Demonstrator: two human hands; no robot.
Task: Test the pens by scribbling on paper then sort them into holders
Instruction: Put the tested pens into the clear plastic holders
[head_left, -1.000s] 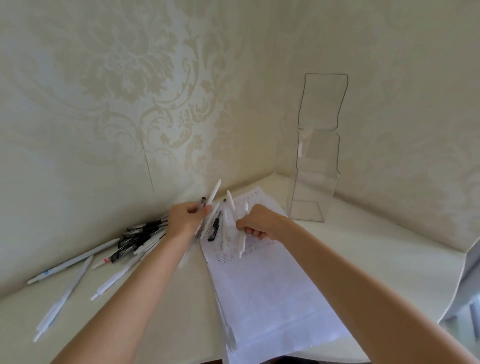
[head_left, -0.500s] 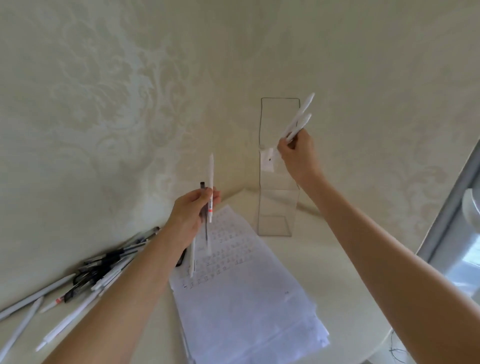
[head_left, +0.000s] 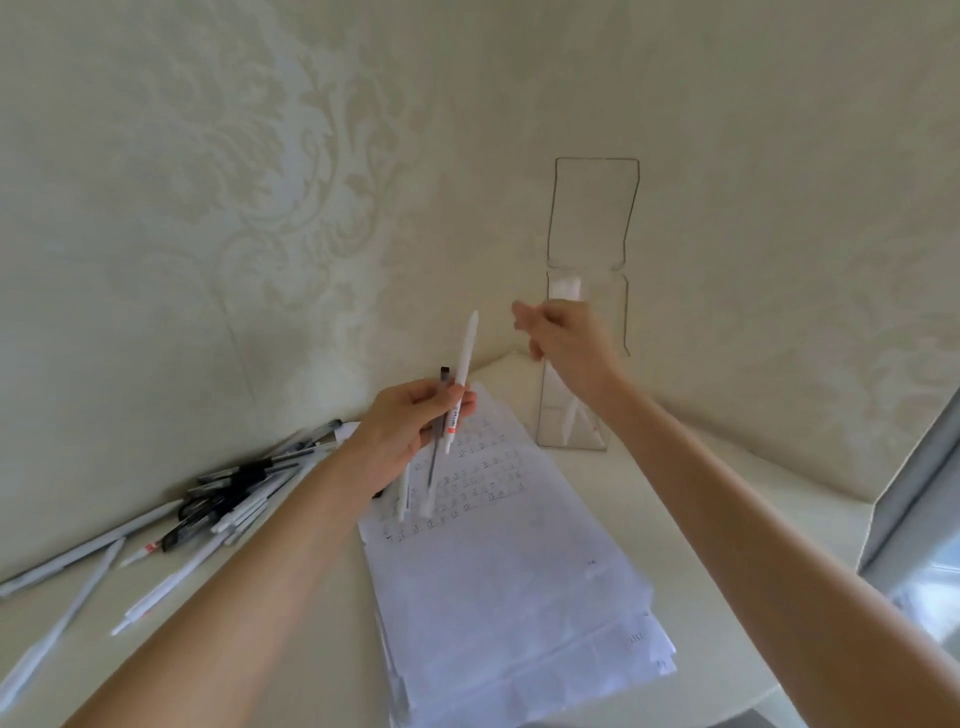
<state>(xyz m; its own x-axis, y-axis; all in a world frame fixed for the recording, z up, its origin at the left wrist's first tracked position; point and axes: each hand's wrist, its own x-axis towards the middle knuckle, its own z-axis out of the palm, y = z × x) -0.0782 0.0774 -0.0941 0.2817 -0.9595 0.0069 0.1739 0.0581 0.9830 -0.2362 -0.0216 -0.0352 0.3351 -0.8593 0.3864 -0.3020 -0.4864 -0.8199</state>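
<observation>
Pens (head_left: 432, 467): a small bunch, white and dark mixed, is gripped mid-barrel by the left hand (head_left: 402, 434) and held above the top end of the paper (head_left: 509, 571). One white pen (head_left: 464, 358) sticks up higher than the rest, with an orange label near the fingers. The right hand (head_left: 563, 343) hangs in front of the clear holder (head_left: 592, 208). Its fingers are loosely parted and it looks empty, but blur hides the exact finger pose. The sorted pens (head_left: 571, 418), white, lean inside the bottom of the holder. A loose pile (head_left: 228, 493) of more pens lies on the tabletop (head_left: 727, 499) left of the paper, well apart from the holder.

Handling, as a judgement: the pens are light, stiff, smooth plastic, so they roll easily and can slip within a bunch. Pinch one at mid-barrel or at the grip section and draw it out lengthwise. The holder looks thin, tall and narrow, so probably tippy. Feed pens in from above and avoid knocking its wall.
</observation>
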